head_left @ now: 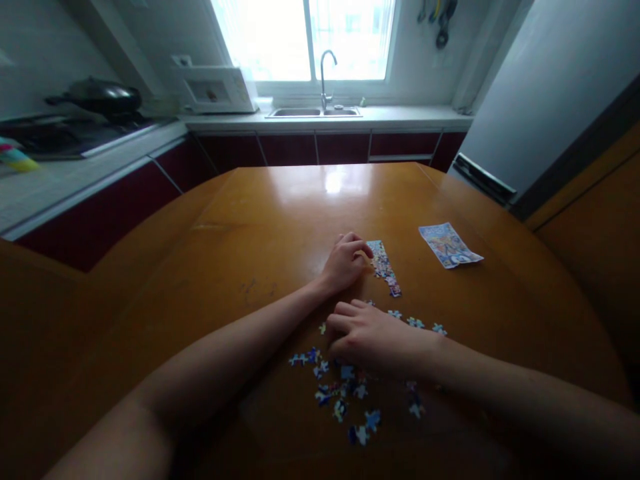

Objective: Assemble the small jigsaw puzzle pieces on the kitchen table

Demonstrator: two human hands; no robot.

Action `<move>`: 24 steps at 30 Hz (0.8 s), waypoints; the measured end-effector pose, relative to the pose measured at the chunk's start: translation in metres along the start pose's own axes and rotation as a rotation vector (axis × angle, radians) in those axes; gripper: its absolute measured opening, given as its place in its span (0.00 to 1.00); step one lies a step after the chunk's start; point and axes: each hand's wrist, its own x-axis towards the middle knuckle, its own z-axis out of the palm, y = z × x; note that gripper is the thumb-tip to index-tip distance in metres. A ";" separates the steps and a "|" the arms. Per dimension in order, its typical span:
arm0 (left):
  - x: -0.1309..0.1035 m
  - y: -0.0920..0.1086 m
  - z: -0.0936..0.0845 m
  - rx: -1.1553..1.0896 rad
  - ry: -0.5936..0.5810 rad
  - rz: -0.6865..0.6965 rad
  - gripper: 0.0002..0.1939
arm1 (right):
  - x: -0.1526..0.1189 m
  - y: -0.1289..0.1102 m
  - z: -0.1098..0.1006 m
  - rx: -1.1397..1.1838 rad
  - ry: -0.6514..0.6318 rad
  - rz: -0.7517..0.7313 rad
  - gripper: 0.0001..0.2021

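Loose puzzle pieces (373,420) lie scattered on the near part of the wooden table (250,220), with the right hand (357,333) positioned low among them, fingers curled down; whether it grips a piece cannot be determined. Beyond it, the left hand (345,261), fingers bent, is located at the left edge of the partly assembled puzzle (383,265), its grip likewise indeterminable. Farther right lies 1 creased printed sheet (447,247), and past the table is the sink (295,113) with 1 faucet (324,87).

Beneath a bright window (265,40), a curved faucet (323,77) rises over the sink (297,113).
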 end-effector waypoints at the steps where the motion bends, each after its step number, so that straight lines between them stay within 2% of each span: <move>1: 0.000 0.001 0.000 -0.001 -0.002 -0.001 0.18 | 0.000 -0.001 0.000 -0.007 -0.003 0.007 0.03; 6: 0.001 0.001 -0.002 0.003 0.003 0.002 0.17 | 0.000 -0.003 0.005 0.009 -0.003 0.016 0.02; 9: 0.001 -0.001 -0.001 0.006 -0.008 -0.009 0.16 | -0.005 0.000 0.005 0.107 0.007 0.022 0.03; 11: 0.001 -0.003 0.000 0.010 -0.008 -0.009 0.16 | -0.010 0.005 0.002 0.220 0.062 0.073 0.04; 13: 0.001 -0.004 0.001 0.015 0.000 0.003 0.16 | -0.016 0.014 -0.003 0.368 0.184 0.183 0.06; 17: 0.000 0.000 -0.001 0.009 0.018 0.072 0.15 | -0.034 0.049 -0.012 0.578 0.549 0.541 0.04; 21: -0.001 0.004 -0.005 -0.021 0.024 0.135 0.15 | -0.057 0.083 -0.012 0.730 0.735 0.733 0.05; 24: -0.001 0.005 -0.006 -0.020 0.051 0.148 0.15 | -0.068 0.096 -0.006 0.760 0.821 0.847 0.06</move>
